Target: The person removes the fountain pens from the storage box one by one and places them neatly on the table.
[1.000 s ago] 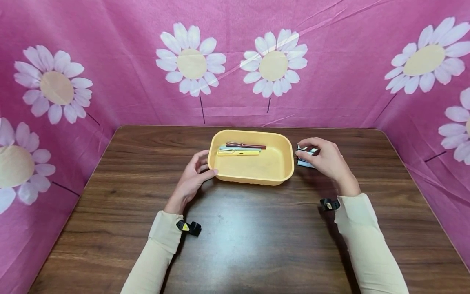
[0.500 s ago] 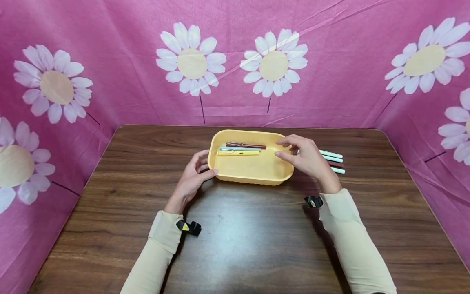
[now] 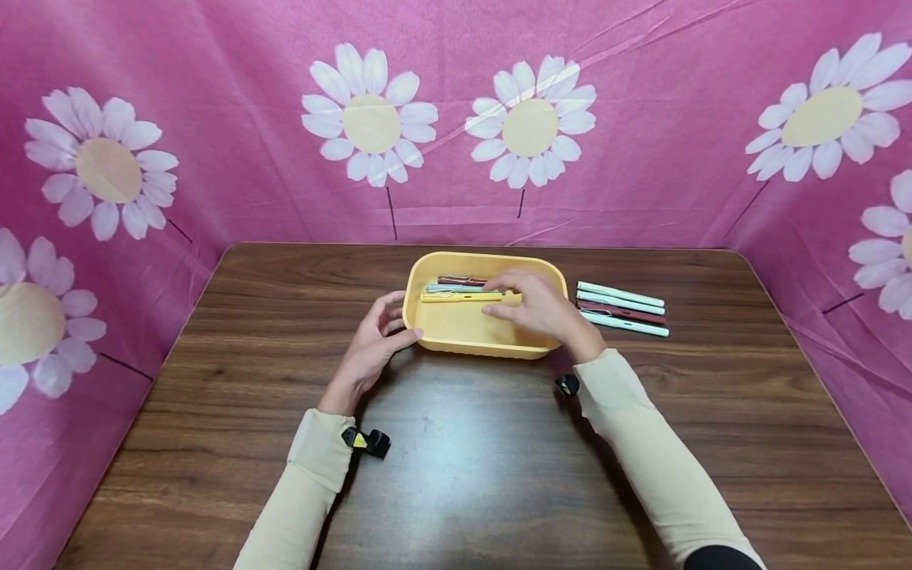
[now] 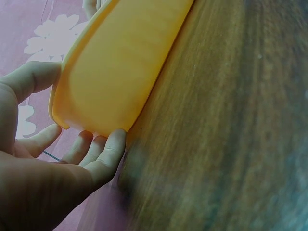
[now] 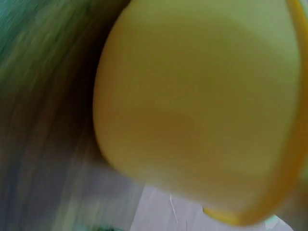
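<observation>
A yellow tray (image 3: 456, 328) stands on the table. My left hand (image 3: 366, 344) holds its left end, the thumb at the rim and the fingers (image 4: 109, 156) against the outer wall. Inside lie a yellow pen (image 3: 456, 298), a pale blue pen (image 3: 436, 287) and a dark red pen (image 3: 456, 279), side by side. Above their right ends is my right hand (image 3: 537, 309), thumb and fingers apart, with nothing visible between them. It partly covers the red and blue pens. The right wrist view is filled by the blurred tray wall (image 5: 192, 96).
Right of the tray, several pens lie in a row on the table: mint pens (image 3: 620, 294) and a dark red pen (image 3: 627, 313). A wooden table (image 3: 456, 475) spreads out in front. Pink cloth (image 3: 242, 158) with white flowers hangs behind and at both sides.
My right hand has moved left from the pens on the table, over the tray's right rim, to above the pens inside. The row of pens is uncovered. My left hand stays put.
</observation>
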`<state>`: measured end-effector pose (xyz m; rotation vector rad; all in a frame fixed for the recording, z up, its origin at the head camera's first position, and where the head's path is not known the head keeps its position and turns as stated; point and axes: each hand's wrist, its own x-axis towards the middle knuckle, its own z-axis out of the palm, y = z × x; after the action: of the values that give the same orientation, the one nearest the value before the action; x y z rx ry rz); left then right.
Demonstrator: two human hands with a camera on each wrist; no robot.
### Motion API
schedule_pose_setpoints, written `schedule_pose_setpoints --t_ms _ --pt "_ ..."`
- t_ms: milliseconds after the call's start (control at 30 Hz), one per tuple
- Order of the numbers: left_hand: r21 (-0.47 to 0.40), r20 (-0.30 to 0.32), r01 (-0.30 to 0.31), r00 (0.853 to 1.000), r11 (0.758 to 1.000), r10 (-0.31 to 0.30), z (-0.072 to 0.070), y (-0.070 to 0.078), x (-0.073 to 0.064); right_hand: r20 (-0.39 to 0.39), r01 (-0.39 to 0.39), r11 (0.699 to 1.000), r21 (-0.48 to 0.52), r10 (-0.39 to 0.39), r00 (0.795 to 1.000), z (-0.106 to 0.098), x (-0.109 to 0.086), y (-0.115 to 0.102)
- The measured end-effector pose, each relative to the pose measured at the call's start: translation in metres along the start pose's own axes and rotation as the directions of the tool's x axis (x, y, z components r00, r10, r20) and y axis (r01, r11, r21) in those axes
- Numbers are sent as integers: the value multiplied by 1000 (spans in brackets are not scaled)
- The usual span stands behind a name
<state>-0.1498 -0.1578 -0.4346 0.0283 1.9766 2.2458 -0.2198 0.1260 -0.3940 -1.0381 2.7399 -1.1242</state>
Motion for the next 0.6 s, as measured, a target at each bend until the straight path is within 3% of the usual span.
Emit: schedule_pose_setpoints --t_ms 267,600 --pt "4 2 0 1000 1000 0 0 1 0 101 -72 997 -18 73 992 17 17 -7" --pt "3 7 -5 1000 1000 5 0 0 0 165 -42 997 -67 53 985 31 37 -8"
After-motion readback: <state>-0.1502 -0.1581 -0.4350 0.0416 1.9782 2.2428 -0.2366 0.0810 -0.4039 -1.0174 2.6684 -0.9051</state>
